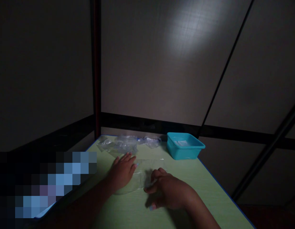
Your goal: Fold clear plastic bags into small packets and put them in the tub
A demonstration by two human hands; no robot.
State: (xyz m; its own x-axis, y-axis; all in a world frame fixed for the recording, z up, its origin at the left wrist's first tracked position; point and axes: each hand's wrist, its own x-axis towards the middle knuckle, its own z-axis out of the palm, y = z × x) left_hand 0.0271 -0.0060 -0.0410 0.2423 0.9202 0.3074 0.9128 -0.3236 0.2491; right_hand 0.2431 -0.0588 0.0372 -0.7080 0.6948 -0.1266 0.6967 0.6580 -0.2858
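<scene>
A clear plastic bag (147, 165) lies flat on the pale green table (128, 213). My left hand (123, 170) rests on the bag's left part with its fingers spread, holding nothing. Over the bag's right edge is my right hand (167, 189), its fingers bent and apart; nothing shows between them. Crumpled clear plastic bags (125, 144) lie beyond my left hand, and another crumpled piece of plastic (151, 141) is at the far edge.
A turquoise basket (186, 153) stands at the far right corner of the table, with something pale and clear inside. Behind the table is a grey panelled wall (149, 63) with dark strips. A blurred-out blue area borders the table's left side.
</scene>
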